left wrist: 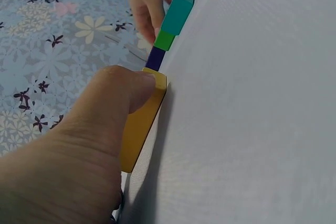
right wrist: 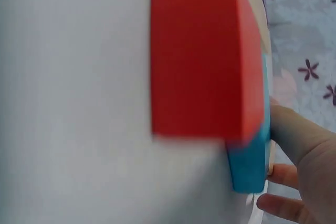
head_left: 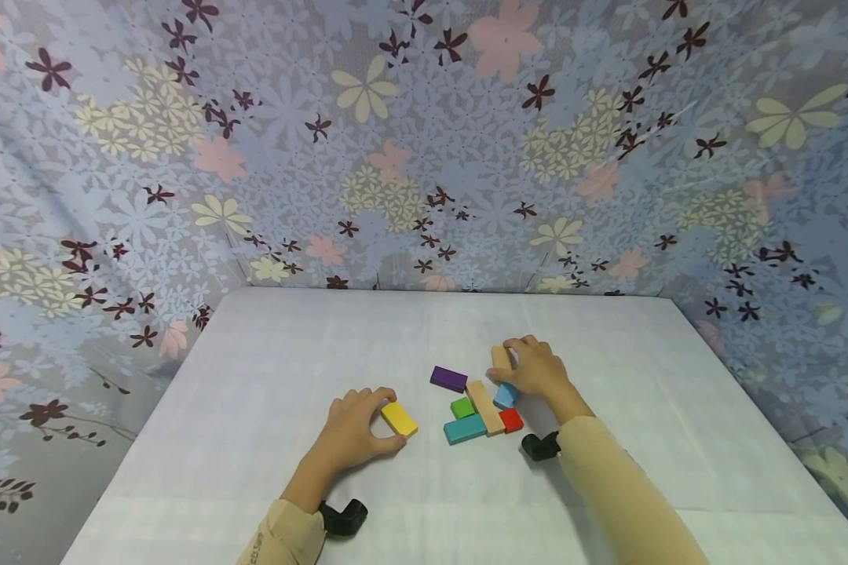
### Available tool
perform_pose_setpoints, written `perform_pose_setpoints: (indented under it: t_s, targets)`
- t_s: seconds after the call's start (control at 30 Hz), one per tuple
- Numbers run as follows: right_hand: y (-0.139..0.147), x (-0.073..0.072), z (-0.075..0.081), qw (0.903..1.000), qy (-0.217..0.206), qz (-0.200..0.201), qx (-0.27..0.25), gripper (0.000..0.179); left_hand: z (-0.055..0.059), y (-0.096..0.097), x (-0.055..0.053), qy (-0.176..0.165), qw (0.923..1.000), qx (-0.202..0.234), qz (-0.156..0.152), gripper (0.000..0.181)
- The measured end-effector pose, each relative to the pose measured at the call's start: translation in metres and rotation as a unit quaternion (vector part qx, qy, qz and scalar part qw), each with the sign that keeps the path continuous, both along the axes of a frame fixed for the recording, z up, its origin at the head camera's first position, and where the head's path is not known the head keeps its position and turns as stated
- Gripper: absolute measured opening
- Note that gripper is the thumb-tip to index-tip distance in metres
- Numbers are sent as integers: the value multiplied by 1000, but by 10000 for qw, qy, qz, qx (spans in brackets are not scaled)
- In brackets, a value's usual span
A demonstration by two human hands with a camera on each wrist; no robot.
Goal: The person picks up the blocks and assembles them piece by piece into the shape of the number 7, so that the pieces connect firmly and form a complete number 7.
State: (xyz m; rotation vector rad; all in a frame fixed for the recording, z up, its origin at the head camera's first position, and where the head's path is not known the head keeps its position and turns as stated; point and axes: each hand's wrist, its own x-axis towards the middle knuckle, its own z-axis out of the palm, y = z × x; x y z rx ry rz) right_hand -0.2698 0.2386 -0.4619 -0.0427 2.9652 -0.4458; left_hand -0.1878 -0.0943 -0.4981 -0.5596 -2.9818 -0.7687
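My left hand (head_left: 353, 430) holds a yellow block (head_left: 400, 420) lengthwise between thumb and fingers, at the left of the block group. In the left wrist view the thumb presses one end of it. My right hand (head_left: 539, 369) pinches a short plain wooden block (head_left: 500, 358) at the group's far right. Just below that hand sits a light blue block (head_left: 506, 395). A long wooden block (head_left: 485, 408) runs through the middle, with a green block (head_left: 462, 407) and a teal block (head_left: 465, 429) on its left. At its near right end lies a red block (head_left: 512, 420), large in the right wrist view (right wrist: 199, 61).
A purple block (head_left: 448, 378) lies at the far left of the group. All this is on a white-covered table (head_left: 311, 337), whose far edge meets a flowered cloth (head_left: 424, 157). Black wrist mounts (head_left: 345, 518) jut from both sleeves close over the table.
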Motion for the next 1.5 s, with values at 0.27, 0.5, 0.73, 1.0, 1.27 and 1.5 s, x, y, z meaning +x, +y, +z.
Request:
perform_pose_setpoints:
  t_s: [0.27,0.5,0.73,1.0,1.27,1.5]
  targets:
    - [26,5,4,9994,-130,-333,-7,79,-2,-2,0,82,9999,-108,6,60]
    - [44,11,0,9983,-108,-561,-76,80,-2,-2,-1,75,9999,-102,10,62]
    - [50,26,3,9977,88,-676,49,82,0,-1,0,139,9999,-67,-33,62]
    - [49,46,4,9973,301,-604,273,81,3,0,1,90,9999,-53,-32,62]
    - [47,65,6,9972,305,-589,343,79,2,0,0,103,9999,-87,-4,62]
    - [42,81,6,9979,262,-554,217,78,2,0,1,102,9999,-73,-6,62]
